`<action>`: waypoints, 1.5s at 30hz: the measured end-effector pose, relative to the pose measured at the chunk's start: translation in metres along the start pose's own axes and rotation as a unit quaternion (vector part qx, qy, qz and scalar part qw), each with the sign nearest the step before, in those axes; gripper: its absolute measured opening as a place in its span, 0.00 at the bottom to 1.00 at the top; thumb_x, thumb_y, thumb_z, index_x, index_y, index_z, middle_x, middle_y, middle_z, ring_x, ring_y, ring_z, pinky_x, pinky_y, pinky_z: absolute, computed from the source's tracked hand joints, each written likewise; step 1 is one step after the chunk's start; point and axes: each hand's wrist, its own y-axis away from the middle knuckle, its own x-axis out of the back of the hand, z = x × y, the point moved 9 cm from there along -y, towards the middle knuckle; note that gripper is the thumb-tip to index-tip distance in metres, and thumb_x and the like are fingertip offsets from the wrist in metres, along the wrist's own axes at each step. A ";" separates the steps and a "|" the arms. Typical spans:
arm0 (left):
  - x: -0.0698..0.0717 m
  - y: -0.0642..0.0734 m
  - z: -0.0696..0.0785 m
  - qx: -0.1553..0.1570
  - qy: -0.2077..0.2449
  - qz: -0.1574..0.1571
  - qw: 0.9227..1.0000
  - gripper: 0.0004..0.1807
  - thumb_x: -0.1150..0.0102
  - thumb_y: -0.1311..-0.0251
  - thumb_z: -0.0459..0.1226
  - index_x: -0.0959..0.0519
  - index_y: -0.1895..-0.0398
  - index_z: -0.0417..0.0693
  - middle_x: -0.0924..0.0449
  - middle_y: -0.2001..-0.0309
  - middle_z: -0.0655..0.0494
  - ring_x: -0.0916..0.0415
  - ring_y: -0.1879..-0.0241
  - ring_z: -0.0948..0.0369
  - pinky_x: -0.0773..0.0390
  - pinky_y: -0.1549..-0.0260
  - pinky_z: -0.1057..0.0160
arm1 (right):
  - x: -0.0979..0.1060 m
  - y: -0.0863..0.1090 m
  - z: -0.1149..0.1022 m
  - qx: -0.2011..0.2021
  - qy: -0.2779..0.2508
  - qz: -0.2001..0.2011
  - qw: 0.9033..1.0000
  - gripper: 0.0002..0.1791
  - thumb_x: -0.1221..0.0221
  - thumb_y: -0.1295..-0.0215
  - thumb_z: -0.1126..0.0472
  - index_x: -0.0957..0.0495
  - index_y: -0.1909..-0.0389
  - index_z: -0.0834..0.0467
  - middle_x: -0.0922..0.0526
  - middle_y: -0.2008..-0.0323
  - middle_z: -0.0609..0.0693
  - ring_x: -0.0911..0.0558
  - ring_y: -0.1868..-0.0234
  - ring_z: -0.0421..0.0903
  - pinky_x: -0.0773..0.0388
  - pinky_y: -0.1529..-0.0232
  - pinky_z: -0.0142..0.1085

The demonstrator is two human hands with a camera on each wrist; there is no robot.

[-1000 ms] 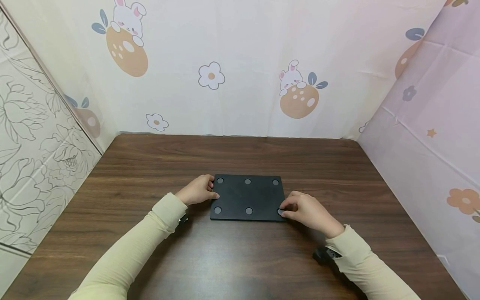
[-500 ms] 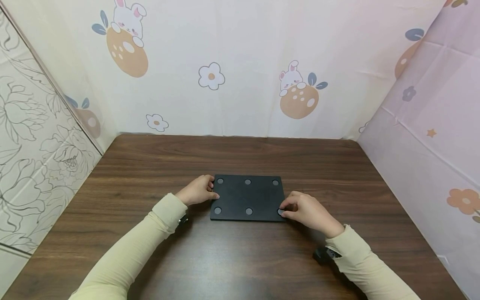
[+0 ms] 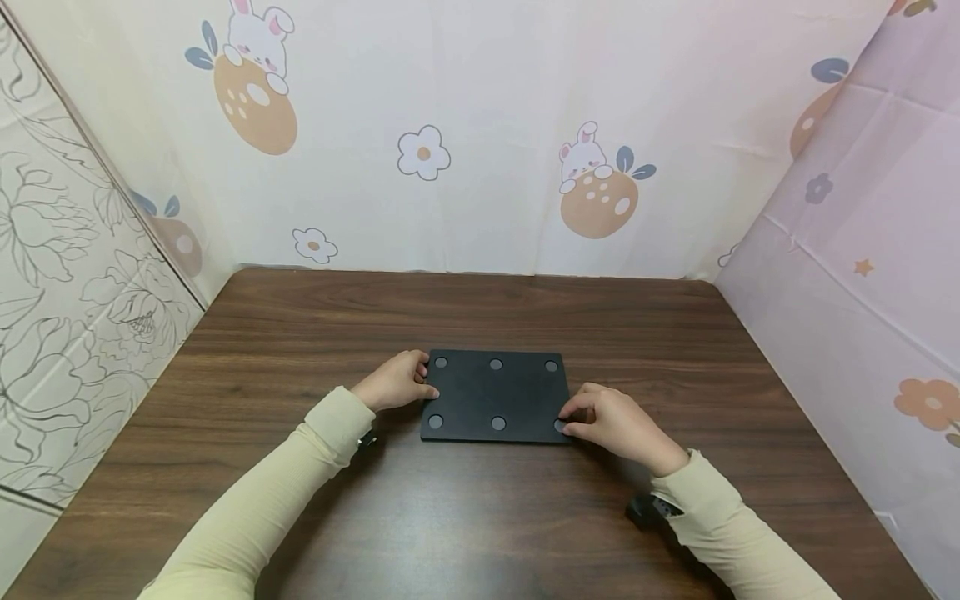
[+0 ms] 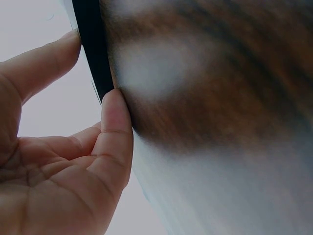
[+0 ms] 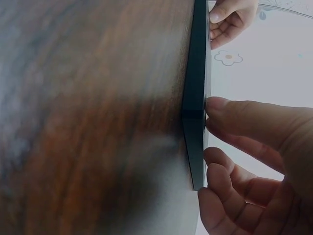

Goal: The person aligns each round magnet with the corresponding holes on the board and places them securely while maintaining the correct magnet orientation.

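A flat black rectangular board lies on the table, with several round grey discs set along its far and near edges. My left hand grips the board's left edge, thumb on the top face and fingers against the side. In the left wrist view, a fingertip rests low on that edge. At the near right corner, the thumb and index finger of my right hand come together on a grey disc. Their tips partly cover it. The other right fingers curl beside the board's right side.
The brown wood-grain table runs back to a pale wall sheet printed with rabbits and flowers. Similar sheets close off both sides. A small black device sits under the right cuff.
Both hands and the board stay in place. The corner disc at my right fingertips looks slightly darker and flatter than before.
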 end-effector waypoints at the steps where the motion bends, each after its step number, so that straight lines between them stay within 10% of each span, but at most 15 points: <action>1: 0.000 0.000 0.000 0.000 0.001 0.000 1.000 0.38 0.33 0.42 0.37 0.37 0.33 0.28 0.25 0.49 0.41 0.23 0.47 0.49 0.23 0.47 0.52 | 0.000 0.000 0.000 0.000 0.000 -0.001 1.000 0.07 0.31 0.41 0.58 0.14 0.62 0.47 0.22 0.66 0.42 0.29 0.73 0.36 0.30 0.73 0.30; 45: 0.001 0.001 -0.001 -0.010 0.027 -0.020 0.999 0.35 0.38 0.36 0.40 0.38 0.31 0.30 0.22 0.48 0.42 0.24 0.52 0.55 0.23 0.53 0.58 | 0.044 -0.021 0.034 -0.047 -0.040 0.112 0.992 0.17 0.42 0.30 0.51 0.17 0.49 0.58 0.16 0.54 0.55 0.21 0.61 0.48 0.25 0.61 0.41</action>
